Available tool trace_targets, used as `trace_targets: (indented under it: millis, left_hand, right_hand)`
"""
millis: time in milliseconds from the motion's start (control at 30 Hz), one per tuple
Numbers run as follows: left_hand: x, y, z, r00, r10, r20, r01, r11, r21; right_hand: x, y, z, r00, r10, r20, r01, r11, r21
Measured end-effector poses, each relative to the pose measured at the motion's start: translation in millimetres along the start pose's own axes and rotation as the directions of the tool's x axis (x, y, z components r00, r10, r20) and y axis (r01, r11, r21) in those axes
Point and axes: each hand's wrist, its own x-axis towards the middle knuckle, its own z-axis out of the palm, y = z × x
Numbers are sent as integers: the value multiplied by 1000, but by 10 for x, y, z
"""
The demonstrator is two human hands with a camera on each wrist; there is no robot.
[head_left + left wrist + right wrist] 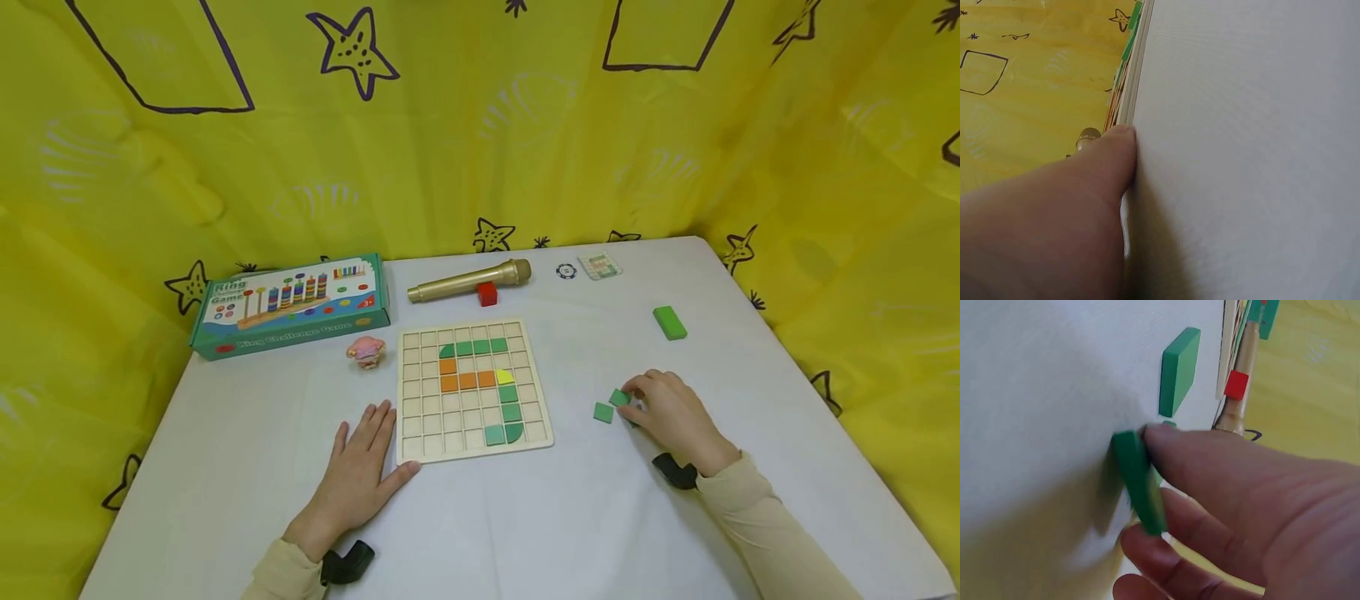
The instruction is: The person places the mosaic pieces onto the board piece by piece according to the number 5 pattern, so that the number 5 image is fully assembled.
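Observation:
My left hand (358, 479) lies flat on the table with fingers spread, its thumb along the near left corner of the wooden grid board (414, 421). Green, orange and yellow tiles sit in the board's cells, forming a winding path. To the board's right, my right hand (675, 421) pinches a green tile (1139, 487) between thumb and fingers; the tile stands tilted, with its shadow beside it. Close by, one green square tile (603, 412) lies flat, and another green tile (619, 397) is right at my fingertips, partly hidden by the hand in the right wrist view.
Behind the board are a gold microphone (465, 282), a red block (487, 293), a game box (292, 308) and a pink figurine (367, 352). A poker chip (566, 271), a patterned card (600, 266) and a green block (670, 322) lie further right. A yellow curtain (450, 150) surrounds the table.

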Motion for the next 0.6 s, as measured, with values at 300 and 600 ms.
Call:
trace_targets:
  millis: [300,600]
  left_hand:
    - [-3,3,0,1000,4,-5,-4,1000,-7]
    - [7,4,-13,1000,0,7,0,1000,-4]
  right_hand:
    - [100,-165,44,999,7,-43,-6,999,40]
    - [342,-989,303,962,-273,34,261,945,196]
